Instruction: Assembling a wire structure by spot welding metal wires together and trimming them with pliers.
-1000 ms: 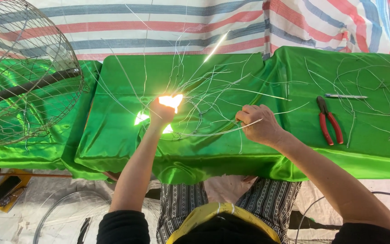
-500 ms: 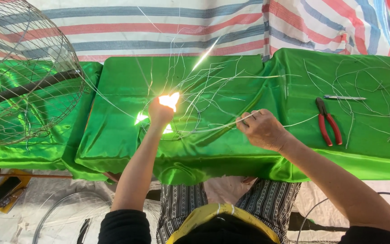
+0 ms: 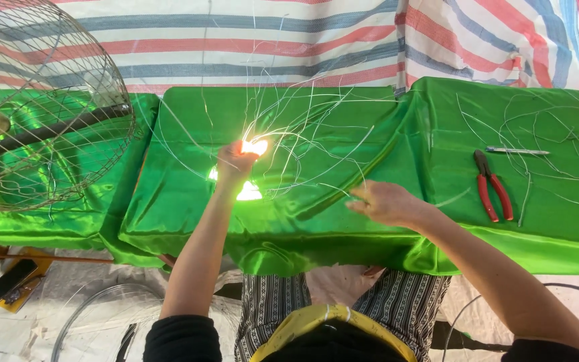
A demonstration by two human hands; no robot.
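Green satin cloth [image 3: 343,221] covers the table in front of you, wrinkled and glaring where the light hits. Your left hand [image 3: 234,163] is raised over the cloth, fingers closed into a pinch on a bundle of thin wires [image 3: 296,134]; a bright flare sits right at the fingertips, so the exact contact is washed out. Wires fan up and outward from that pinch, loose ends arcing over the cloth toward the striped tarp [image 3: 269,47] behind. Your right hand [image 3: 384,202] is lower and to the right, just above the cloth near the front edge, fingers drawn together on one wire strand that runs back toward the bundle. Hands are well apart. Red-handled pliers [image 3: 492,186] lie on the cloth far right, jaws pointing away from you, with a small metal rod [image 3: 517,151] just beyond them and more loose wire loops [image 3: 557,147] around. Round wire fan guard [image 3: 41,100] sits at far left.
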